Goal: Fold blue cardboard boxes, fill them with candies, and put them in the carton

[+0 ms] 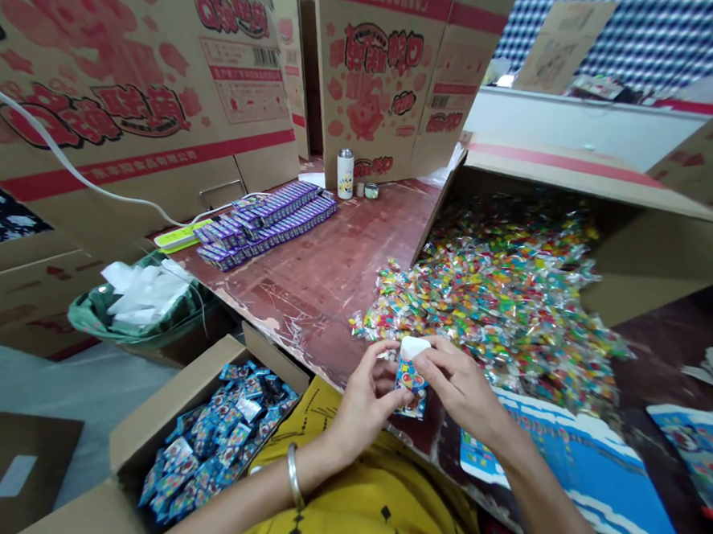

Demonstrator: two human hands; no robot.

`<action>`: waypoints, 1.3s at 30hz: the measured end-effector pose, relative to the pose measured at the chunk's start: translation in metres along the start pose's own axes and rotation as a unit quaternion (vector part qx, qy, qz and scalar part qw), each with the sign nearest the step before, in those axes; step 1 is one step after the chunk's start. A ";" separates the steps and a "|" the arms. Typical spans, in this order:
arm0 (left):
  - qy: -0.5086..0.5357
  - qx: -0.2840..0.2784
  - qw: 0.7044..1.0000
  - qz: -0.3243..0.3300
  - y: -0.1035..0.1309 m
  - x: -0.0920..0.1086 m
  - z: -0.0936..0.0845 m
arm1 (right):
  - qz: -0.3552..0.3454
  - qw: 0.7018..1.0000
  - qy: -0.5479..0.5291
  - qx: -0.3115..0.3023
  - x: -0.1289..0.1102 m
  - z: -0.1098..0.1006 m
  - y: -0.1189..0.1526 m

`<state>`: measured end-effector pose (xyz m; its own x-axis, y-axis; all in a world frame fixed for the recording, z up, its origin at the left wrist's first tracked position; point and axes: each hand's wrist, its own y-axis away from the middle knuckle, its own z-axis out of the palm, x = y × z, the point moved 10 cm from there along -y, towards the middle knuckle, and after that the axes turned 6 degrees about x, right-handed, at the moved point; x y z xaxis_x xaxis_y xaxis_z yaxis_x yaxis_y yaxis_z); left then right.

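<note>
Nearest is the yellow cloth (372,502) over the person's lap, with the packet (410,385) just beyond it, at the table's (344,270) near edge. The packet's long axis runs away from the body, white flap (415,348) at the far end. The left hand (364,392) grips its left side, thumb across the lower front; the right hand (455,378) grips its right side with fingertips at the flap. Both hands touch it, but the right is nearer the flap. How far the packet tilts, I cannot tell.

Left of the packet, a box (157,416) holds blue packs (213,443); to its right lie blue sheets (615,476). Beyond it to the right, wrapped sweets (504,308) spill from a carton (652,261). Beyond it to the left sit purple boxes (268,221), then a flask (344,178).
</note>
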<state>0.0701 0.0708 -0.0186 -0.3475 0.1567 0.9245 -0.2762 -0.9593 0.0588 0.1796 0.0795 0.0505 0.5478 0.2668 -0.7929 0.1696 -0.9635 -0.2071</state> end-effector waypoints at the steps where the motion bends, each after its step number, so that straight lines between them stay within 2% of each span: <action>1: -0.006 0.003 1.000 0.009 0.000 0.004 -0.001 | 0.022 0.999 -0.044 0.018 0.005 -0.001 0.001; 5: -0.010 0.006 0.999 0.033 -0.002 0.017 -0.004 | 0.100 0.972 -0.182 0.110 0.032 -0.001 0.014; 8: -0.029 -0.021 0.999 0.016 -0.001 0.016 0.000 | 0.072 0.970 -0.185 0.141 0.034 0.002 0.021; 11: -0.029 -0.049 0.998 0.004 0.000 0.012 0.006 | 0.030 0.975 -0.163 0.146 0.027 0.005 0.021; 16: 0.022 -0.023 0.999 -0.003 -0.004 0.008 0.003 | 0.040 0.950 -0.245 0.189 0.027 0.002 0.016; 20: -0.003 -0.004 1.000 0.002 -0.005 0.008 -0.002 | 0.035 0.956 -0.252 0.145 0.022 0.006 0.007; 24: -0.092 0.011 0.995 0.041 -0.002 0.016 -0.008 | 0.105 0.962 -0.235 0.091 0.035 0.011 0.000; 28: -0.127 -0.015 0.991 0.047 0.002 0.018 -0.004 | 0.143 0.966 -0.198 0.084 0.043 0.006 -0.003; 34: -0.110 -0.028 0.993 0.038 0.004 0.023 -0.001 | 0.082 0.974 -0.198 0.069 0.025 0.005 -0.003; 39: -0.102 -0.017 0.994 0.034 0.002 0.021 -0.009 | 0.076 0.983 -0.166 0.014 0.021 0.024 0.007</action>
<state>0.0542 0.0741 -0.0022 -0.1777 0.0371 0.9834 -0.2889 -0.9572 -0.0161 0.1730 0.0776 0.0183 0.2677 0.1020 -0.9581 0.0815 -0.9932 -0.0830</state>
